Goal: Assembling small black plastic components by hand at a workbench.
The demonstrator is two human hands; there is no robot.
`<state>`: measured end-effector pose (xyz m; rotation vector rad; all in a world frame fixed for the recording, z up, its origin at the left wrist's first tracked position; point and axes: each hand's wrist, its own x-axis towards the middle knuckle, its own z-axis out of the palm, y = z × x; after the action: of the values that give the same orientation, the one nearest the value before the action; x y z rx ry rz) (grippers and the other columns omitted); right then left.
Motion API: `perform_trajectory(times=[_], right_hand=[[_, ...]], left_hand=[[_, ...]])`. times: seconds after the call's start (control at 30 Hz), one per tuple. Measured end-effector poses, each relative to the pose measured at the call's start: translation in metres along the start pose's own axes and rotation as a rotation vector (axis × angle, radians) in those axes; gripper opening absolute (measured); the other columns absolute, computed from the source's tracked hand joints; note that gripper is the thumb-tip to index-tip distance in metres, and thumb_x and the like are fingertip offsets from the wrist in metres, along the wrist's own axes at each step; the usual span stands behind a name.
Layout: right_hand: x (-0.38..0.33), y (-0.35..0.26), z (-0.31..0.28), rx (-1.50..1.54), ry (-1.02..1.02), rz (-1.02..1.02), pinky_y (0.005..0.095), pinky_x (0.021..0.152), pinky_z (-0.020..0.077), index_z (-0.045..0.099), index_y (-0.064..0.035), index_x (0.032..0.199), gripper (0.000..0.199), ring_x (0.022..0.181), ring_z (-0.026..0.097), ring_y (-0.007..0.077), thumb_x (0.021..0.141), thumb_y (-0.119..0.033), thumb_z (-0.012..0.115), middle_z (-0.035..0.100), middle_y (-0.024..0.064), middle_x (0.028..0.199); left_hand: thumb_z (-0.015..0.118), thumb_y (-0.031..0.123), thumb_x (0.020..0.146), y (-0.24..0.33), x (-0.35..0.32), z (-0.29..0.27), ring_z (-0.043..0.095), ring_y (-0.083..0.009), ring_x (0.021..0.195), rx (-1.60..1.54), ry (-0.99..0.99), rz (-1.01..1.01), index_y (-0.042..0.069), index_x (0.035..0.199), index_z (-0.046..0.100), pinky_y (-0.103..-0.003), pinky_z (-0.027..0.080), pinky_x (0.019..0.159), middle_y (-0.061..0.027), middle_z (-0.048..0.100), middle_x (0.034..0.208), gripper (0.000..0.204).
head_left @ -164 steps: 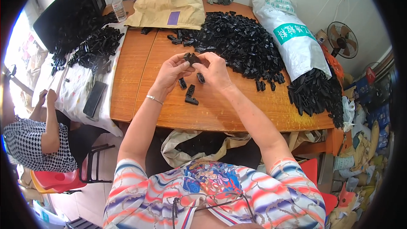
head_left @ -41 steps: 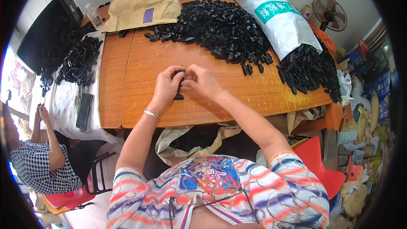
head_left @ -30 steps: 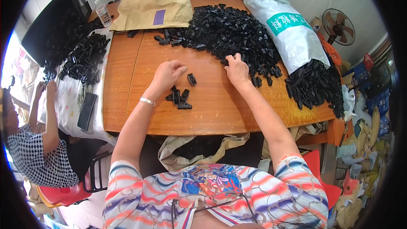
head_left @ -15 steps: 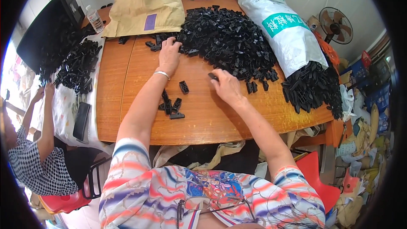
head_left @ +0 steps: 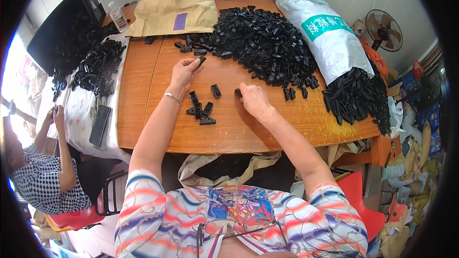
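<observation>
My left hand (head_left: 185, 73) pinches a small black plastic part (head_left: 202, 59) just above the table, near the close left edge of a large heap of black plastic parts (head_left: 265, 43). To the right, my right hand (head_left: 255, 99) is closed with another dark plastic part (head_left: 238, 93) showing at its fingertips. Between my forearms lies a small cluster of black parts (head_left: 197, 110), with one hollow block-shaped part (head_left: 216, 91) slightly apart from it.
A brown paper sack (head_left: 174, 7) lies behind my left hand. At the right a white sack (head_left: 330, 38) spills long black pieces (head_left: 351, 98). On the left a co-worker (head_left: 48, 177) handles parts beside a black bin (head_left: 62, 28), a bottle (head_left: 118, 17) and a phone (head_left: 99, 125).
My left hand has drawn back from the heap's left edge with a black part in its fingers. My right hand stays close to its place. The view has shifted slightly.
</observation>
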<state>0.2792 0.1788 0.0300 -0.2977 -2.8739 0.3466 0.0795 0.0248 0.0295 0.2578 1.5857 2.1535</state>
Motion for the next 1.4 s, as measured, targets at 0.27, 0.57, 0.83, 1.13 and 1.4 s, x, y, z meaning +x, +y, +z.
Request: perform_trajectory(times=[0.27, 0.57, 0.83, 1.13, 1.4], right_hand=[[0.006, -0.049, -0.028, 0.622, 0.317, 0.082, 0.0412, 0.064, 0.0509, 0.06, -0.0008, 0.095, 0.02, 0.075, 0.068, 0.0316, 0.083, -0.016, 0.066, 0.068, 0.0175, 0.082], [0.008, -0.082, -0.04, 0.789, 0.437, 0.027, 0.0302, 0.063, 0.051, 0.064, 0.0016, 0.096, 0.021, 0.068, 0.063, 0.0195, 0.081, -0.012, 0.07, 0.062, 0.0115, 0.087], [0.002, -0.081, -0.043, 0.83, 0.411, 0.041, 0.0295, 0.064, 0.0519, 0.067, 0.0032, 0.096, 0.019, 0.071, 0.064, 0.02, 0.08, -0.006, 0.071, 0.062, 0.0115, 0.087], [0.0, -0.074, -0.033, 0.612, 0.5, -0.098, 0.0327, 0.061, 0.0512, 0.065, 0.0008, 0.097, 0.022, 0.069, 0.062, 0.0232, 0.076, -0.003, 0.071, 0.059, 0.0117, 0.084], [-0.009, -0.08, -0.021, 0.6, 0.475, -0.121, 0.0286, 0.056, 0.0489, 0.062, -0.002, 0.092, 0.023, 0.06, 0.06, 0.0174, 0.074, -0.007, 0.075, 0.06, 0.0083, 0.079]], left_hand=[[0.049, 0.015, 0.099, 0.004, -0.056, -0.006, 0.064, -0.0252, 0.1, -0.454, -0.326, -0.169, -0.002, 0.112, 0.057, -0.029, 0.055, 0.088, -0.0092, 0.064, 0.105, 0.023], [0.059, 0.015, 0.095, 0.019, -0.1, 0.017, 0.06, -0.0095, 0.088, -0.396, -0.451, -0.098, 0.002, 0.123, 0.057, -0.023, 0.049, 0.071, -0.0032, 0.064, 0.106, 0.03], [0.06, 0.009, 0.093, 0.022, -0.105, 0.019, 0.059, -0.007, 0.077, -0.201, -0.383, -0.008, 0.001, 0.123, 0.056, -0.019, 0.052, 0.072, -0.002, 0.064, 0.101, 0.032], [0.061, 0.01, 0.093, 0.018, -0.116, 0.033, 0.06, -0.0077, 0.081, -0.084, -0.363, 0.067, 0.0, 0.12, 0.055, -0.022, 0.051, 0.072, -0.0018, 0.063, 0.097, 0.03], [0.057, 0.016, 0.093, 0.023, -0.123, 0.032, 0.061, -0.0141, 0.074, 0.55, -0.185, 0.379, -0.003, 0.098, 0.06, -0.027, 0.049, 0.067, -0.0101, 0.066, 0.08, 0.021]])
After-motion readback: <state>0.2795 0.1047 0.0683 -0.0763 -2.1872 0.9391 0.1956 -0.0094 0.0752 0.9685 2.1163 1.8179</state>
